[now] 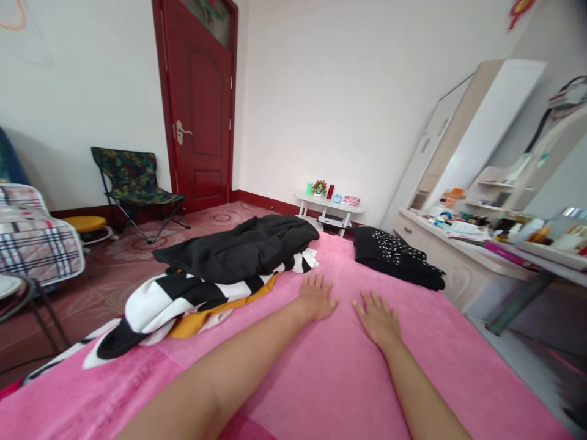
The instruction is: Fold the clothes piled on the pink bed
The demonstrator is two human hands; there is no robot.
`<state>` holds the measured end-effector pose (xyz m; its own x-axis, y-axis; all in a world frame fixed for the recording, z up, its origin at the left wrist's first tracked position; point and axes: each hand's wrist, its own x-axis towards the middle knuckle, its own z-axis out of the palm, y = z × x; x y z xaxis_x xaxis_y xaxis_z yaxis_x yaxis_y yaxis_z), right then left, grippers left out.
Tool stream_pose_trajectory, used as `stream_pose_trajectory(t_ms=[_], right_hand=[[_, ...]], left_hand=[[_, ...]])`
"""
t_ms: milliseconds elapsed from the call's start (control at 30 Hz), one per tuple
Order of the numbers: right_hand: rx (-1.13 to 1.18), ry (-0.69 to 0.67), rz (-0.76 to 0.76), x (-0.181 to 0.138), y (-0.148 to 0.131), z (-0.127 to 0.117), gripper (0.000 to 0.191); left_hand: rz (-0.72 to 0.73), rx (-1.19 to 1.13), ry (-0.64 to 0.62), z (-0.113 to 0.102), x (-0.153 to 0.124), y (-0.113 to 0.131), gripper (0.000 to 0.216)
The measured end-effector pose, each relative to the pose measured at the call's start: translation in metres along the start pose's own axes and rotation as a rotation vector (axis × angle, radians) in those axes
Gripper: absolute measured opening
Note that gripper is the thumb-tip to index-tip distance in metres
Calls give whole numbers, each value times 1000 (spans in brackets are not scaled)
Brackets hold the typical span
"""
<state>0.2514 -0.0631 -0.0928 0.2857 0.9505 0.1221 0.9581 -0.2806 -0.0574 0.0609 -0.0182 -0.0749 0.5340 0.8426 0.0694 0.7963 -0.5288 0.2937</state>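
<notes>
1. Fingers [313, 280] of my left hand [317, 302] lie spread and released, palm down on the pink blanket [334, 379]
2. Just to their right, I have my right hand [384, 325] flat on it too, fingers fanned and released
3. Left of my left fingers, a black garment [238, 244] lies over a black-and-white garment [160, 302] and mustard cloth [189, 325]
4. Beyond my right fingers, farther right, sits a white-dotted black garment [395, 258]
</notes>
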Motion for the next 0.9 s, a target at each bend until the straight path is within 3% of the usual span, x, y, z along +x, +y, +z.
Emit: stream_pose_trajectory(t_ms=[133, 200, 267, 400, 467, 567, 667, 767, 900], right_hand=[[73, 57, -60, 5, 13, 2, 59], [94, 86, -79, 10, 18, 5, 57], [101, 108, -93, 14, 22, 9, 56], [114, 135, -111, 18, 24, 14, 55], [120, 144, -110, 18, 24, 14, 54], [120, 157, -109, 18, 23, 13, 54], [117, 171, -106, 17, 22, 14, 54], [116, 172, -95, 16, 22, 13, 54], [122, 158, -85, 15, 20, 11, 53]], left_hand=[[226, 14, -156, -40, -35, -8, 70], [399, 22, -270, -75, -45, -20, 49], [451, 38, -241, -114, -49, -38, 24], [77, 121, 282, -183, -44, -98, 24], [-238, 172, 401, -203, -42, -136, 31], [-543, 166, 334, -212, -46, -189, 51], [-662, 157, 248, -206, -53, -223, 72], [-728, 173, 211, -200, -55, -235, 83], [-701, 239, 229, -199, -49, -230, 69]])
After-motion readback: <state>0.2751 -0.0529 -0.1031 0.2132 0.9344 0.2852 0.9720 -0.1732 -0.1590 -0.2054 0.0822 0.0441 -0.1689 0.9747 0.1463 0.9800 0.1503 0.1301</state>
